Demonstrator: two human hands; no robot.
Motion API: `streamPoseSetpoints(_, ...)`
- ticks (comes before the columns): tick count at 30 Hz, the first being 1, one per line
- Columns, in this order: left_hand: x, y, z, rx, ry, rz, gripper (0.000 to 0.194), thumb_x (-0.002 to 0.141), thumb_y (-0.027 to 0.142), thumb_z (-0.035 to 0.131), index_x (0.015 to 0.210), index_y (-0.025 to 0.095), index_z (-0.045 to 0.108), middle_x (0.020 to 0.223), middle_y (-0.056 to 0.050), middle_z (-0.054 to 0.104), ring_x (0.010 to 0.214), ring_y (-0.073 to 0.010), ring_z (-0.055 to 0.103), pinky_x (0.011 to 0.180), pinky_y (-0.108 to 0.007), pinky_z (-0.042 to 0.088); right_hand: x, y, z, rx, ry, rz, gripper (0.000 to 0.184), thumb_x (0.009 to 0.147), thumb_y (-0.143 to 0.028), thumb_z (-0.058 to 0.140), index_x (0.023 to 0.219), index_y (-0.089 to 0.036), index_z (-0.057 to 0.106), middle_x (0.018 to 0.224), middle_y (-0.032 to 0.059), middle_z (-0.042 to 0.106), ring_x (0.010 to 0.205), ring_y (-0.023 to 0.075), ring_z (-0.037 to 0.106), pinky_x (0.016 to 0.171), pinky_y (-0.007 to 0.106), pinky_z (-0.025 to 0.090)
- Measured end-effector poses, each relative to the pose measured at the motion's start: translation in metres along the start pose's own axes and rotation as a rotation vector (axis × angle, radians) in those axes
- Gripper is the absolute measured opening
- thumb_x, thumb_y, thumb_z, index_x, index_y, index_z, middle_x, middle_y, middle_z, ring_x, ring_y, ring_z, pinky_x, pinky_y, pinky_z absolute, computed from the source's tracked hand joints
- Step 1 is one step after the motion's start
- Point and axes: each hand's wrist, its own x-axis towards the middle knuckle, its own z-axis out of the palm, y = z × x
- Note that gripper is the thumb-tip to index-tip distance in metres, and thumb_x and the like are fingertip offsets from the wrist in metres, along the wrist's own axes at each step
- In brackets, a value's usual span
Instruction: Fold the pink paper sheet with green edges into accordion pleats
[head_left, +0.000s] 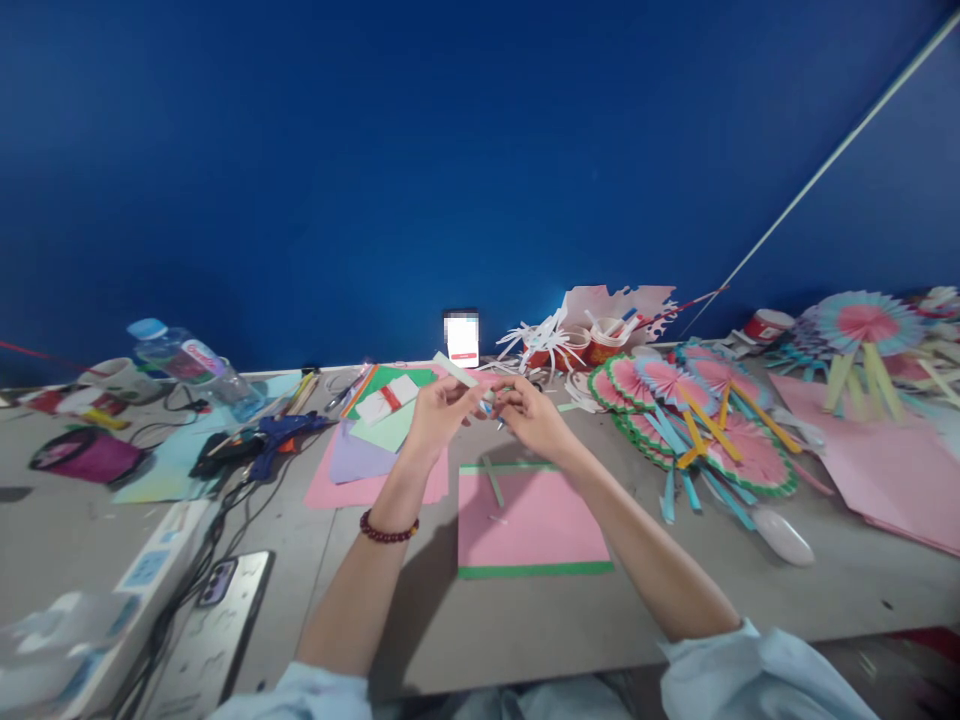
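Note:
Both my hands are raised together above the grey table [750,600]. My left hand [437,410] pinches a pale green paper strip [454,369] that sticks up to the left. My right hand [531,413] is closed around a small white object [489,400], perhaps a glue stick, held against the strip's end. Below them lies a pink sheet with green edges [529,520], and a thin green strip [493,482] rests on it. A bead bracelet [388,530] circles my left wrist.
Finished pink and teal paper fans [697,420] lie to the right, more [862,330] at far right. A blue glue gun [281,435], a water bottle [191,365], coloured paper sheets [375,440] and a phone [225,590] sit to the left. A lit phone [462,340] stands by the blue wall.

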Motion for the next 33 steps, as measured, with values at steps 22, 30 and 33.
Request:
streamPoseSetpoints(22,-0.0034,-0.0031,0.0051,0.001,0.031,-0.011,0.039,0.072,0.051,0.076,0.080,0.015,0.064,0.070,-0.008,0.075,0.059,-0.0206,0.072,0.047,-0.023,0.047,-0.0025,-0.0046,-0.0004,-0.044,0.012,-0.058,0.027,0.087,-0.029,0.052,0.113,-0.023,0.052,0.079,-0.0020,0.059,0.066,0.0135,0.057,0.064,0.028,0.046)
streamPoseSetpoints(30,-0.0068,-0.0005,0.0054,0.015,0.034,-0.032,0.037,0.075,0.050,0.074,0.084,0.015,0.065,0.075,-0.007,0.077,0.055,-0.0166,0.070,0.045,-0.021,0.044,-0.0014,-0.0046,-0.0003,-0.055,0.013,-0.048,0.026,0.086,-0.029,0.051,0.111,-0.022,0.051,0.083,-0.0003,0.063,0.065,0.0134,0.056,0.064,0.029,0.046)
streamPoseSetpoints(33,-0.0072,0.0003,0.0048,0.006,0.029,-0.043,0.039,0.074,0.051,0.075,0.084,0.015,0.066,0.076,-0.008,0.077,0.053,-0.0160,0.069,0.044,-0.021,0.043,-0.0016,-0.0050,0.0002,-0.061,0.012,-0.056,0.025,0.086,-0.027,0.050,0.111,-0.023,0.051,0.083,-0.0003,0.064,0.065,0.0136,0.056,0.065,0.030,0.046)
